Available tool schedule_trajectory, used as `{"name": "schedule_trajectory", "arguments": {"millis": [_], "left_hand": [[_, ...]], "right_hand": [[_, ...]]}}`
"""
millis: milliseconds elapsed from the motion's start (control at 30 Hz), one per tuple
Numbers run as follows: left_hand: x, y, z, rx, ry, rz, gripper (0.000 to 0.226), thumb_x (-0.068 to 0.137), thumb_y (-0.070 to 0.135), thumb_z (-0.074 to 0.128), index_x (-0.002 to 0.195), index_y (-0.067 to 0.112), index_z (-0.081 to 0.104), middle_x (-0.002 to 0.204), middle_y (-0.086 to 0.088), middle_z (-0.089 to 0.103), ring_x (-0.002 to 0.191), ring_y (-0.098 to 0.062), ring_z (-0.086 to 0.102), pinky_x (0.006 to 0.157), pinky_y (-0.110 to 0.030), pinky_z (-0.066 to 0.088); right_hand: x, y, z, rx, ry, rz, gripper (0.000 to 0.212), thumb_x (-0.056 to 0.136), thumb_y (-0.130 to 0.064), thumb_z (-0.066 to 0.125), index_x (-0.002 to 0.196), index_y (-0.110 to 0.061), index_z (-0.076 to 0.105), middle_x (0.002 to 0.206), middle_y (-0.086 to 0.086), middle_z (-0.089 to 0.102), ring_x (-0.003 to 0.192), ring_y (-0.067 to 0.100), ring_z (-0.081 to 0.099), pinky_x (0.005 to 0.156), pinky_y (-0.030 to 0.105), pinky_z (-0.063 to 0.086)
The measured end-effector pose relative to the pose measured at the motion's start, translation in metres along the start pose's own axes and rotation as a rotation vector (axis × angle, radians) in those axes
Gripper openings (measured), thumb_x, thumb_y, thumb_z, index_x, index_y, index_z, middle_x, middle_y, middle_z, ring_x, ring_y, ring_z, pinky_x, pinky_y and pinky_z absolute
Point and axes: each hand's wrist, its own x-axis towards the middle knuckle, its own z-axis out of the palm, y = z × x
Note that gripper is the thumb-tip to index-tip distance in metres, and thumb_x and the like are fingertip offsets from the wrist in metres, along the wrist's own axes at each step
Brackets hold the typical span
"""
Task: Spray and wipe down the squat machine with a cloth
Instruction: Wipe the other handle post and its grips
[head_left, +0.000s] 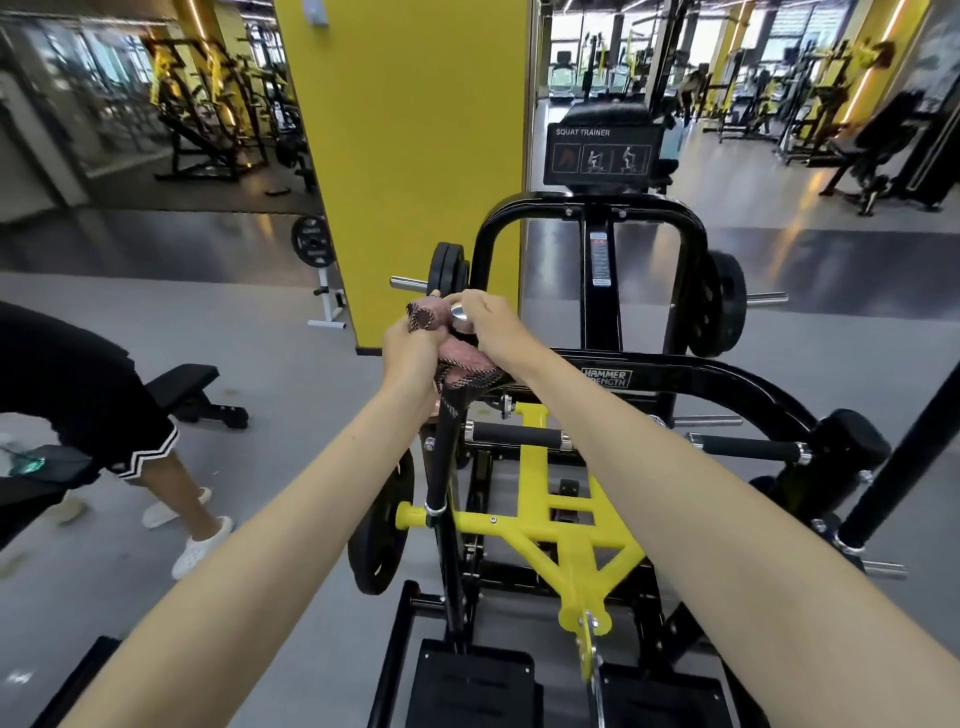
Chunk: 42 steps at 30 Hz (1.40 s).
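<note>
1. Both bare arms reach forward over the squat machine (592, 291), a black frame with a yellow lever assembly (540, 499) low in its middle and a "SQUAT TRAINER" placard (602, 153) at the top.
2. The left hand (410, 353) is curled shut around a pink cloth (457, 358) with a dark patterned edge, bunched at the upper end of a black handle bar (447, 457) that rises from the machine's base.
3. The right hand (493, 325) is closed over the same spot from the other side, its fingers on the cloth just beside the bar's shiny metal end cap (460, 312).
4. Black weight plates (449, 270) sit on the machine's left peg; another plate (727, 306) hangs on the right.
5. The floor (291, 405) is smooth grey, turning glossy and darker farther back.
6. A yellow pillar (410, 145) stands directly behind the machine.
7. A black bench (197, 395) lies on the left, near another person's legs in black shorts (98, 410) and white shoes (202, 545).
8. Racks and other equipment fill the blurred background on both sides.
</note>
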Motion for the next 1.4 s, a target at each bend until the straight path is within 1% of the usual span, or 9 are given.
{"name": "schedule_trajectory", "arguments": {"millis": [67, 133, 267, 400, 633, 800, 933, 1067, 1400], "left_hand": [[0.003, 0.004, 0.002, 0.011, 0.011, 0.025, 0.027, 0.087, -0.011, 0.048, 0.095, 0.009, 0.064, 0.088, -0.014, 0.066, 0.084, -0.031, 0.066, 0.081, -0.047, 0.054], [0.003, 0.003, 0.002, 0.081, 0.019, 0.121, 0.024, 0.088, -0.005, 0.052, 0.096, 0.014, 0.064, 0.097, -0.015, 0.066, 0.093, -0.031, 0.066, 0.087, -0.049, 0.054], [-0.011, -0.014, -0.005, 0.523, 0.01, 0.722, 0.044, 0.078, -0.013, 0.06, 0.118, 0.005, 0.056, 0.111, -0.009, 0.048, 0.095, -0.009, 0.049, 0.084, -0.013, 0.045], [0.001, -0.038, -0.017, 0.794, -0.092, 1.119, 0.079, 0.057, -0.015, 0.078, 0.127, 0.001, 0.045, 0.119, -0.01, 0.039, 0.104, -0.018, 0.045, 0.09, -0.025, 0.048], [0.028, -0.046, -0.036, 1.114, -0.099, 1.797, 0.012, 0.086, -0.003, 0.067, 0.097, -0.006, 0.068, 0.099, -0.019, 0.069, 0.102, -0.029, 0.056, 0.089, -0.036, 0.051], [0.037, -0.074, -0.048, 1.194, -0.291, 1.756, 0.024, 0.083, -0.003, 0.068, 0.106, -0.002, 0.061, 0.112, -0.014, 0.06, 0.098, -0.032, 0.06, 0.086, -0.039, 0.052], [0.038, -0.097, -0.058, 1.271, -0.333, 1.739, 0.021, 0.083, -0.008, 0.066, 0.103, -0.002, 0.068, 0.103, -0.014, 0.067, 0.088, -0.028, 0.055, 0.078, -0.037, 0.053], [0.044, -0.131, -0.086, 1.3, -0.505, 1.637, 0.019, 0.086, -0.009, 0.06, 0.103, -0.002, 0.065, 0.103, -0.016, 0.065, 0.087, -0.03, 0.059, 0.08, -0.038, 0.053], [0.061, -0.185, -0.12, 1.399, -0.702, 1.6, 0.04, 0.098, -0.006, 0.03, 0.109, -0.002, 0.069, 0.101, -0.013, 0.067, 0.083, -0.029, 0.061, 0.077, -0.038, 0.056]], "right_hand": [[0.001, 0.0, 0.0, -0.019, 0.005, 0.027, 0.045, 0.101, -0.025, 0.025, 0.115, 0.0, 0.059, 0.109, 0.023, 0.06, 0.102, 0.033, 0.057, 0.079, 0.032, 0.041], [-0.001, -0.002, -0.003, -0.009, -0.014, 0.04, 0.044, 0.102, -0.024, 0.025, 0.118, -0.004, 0.059, 0.098, 0.019, 0.061, 0.088, 0.025, 0.059, 0.068, 0.028, 0.042], [-0.003, -0.004, -0.008, 0.044, -0.038, 0.035, 0.039, 0.104, -0.024, 0.03, 0.114, -0.003, 0.062, 0.112, 0.012, 0.062, 0.098, 0.016, 0.055, 0.077, 0.024, 0.045], [-0.006, -0.004, -0.008, 0.153, -0.038, 0.09, 0.044, 0.104, -0.032, 0.034, 0.114, 0.002, 0.061, 0.111, 0.012, 0.065, 0.098, 0.018, 0.061, 0.077, 0.018, 0.048], [-0.004, -0.004, -0.008, 0.126, 0.002, 0.108, 0.034, 0.1, -0.021, 0.034, 0.115, -0.019, 0.064, 0.1, 0.005, 0.067, 0.086, 0.019, 0.062, 0.069, 0.021, 0.05], [-0.004, -0.002, -0.003, 0.12, 0.1, 0.055, 0.033, 0.098, -0.018, 0.036, 0.108, -0.013, 0.067, 0.118, 0.004, 0.066, 0.102, 0.007, 0.052, 0.077, 0.019, 0.038], [0.001, 0.009, 0.016, 0.134, 0.3, 0.011, 0.03, 0.095, -0.017, 0.04, 0.095, -0.012, 0.07, 0.1, 0.009, 0.07, 0.101, 0.016, 0.056, 0.078, 0.027, 0.039], [0.002, 0.012, 0.019, 0.143, 0.342, 0.014, 0.031, 0.097, -0.016, 0.037, 0.093, -0.012, 0.068, 0.101, 0.006, 0.068, 0.1, 0.014, 0.054, 0.076, 0.019, 0.041], [0.007, 0.018, 0.026, 0.193, 0.432, -0.01, 0.029, 0.095, -0.014, 0.041, 0.085, -0.008, 0.067, 0.081, 0.01, 0.068, 0.09, 0.027, 0.062, 0.089, 0.039, 0.048]]}}
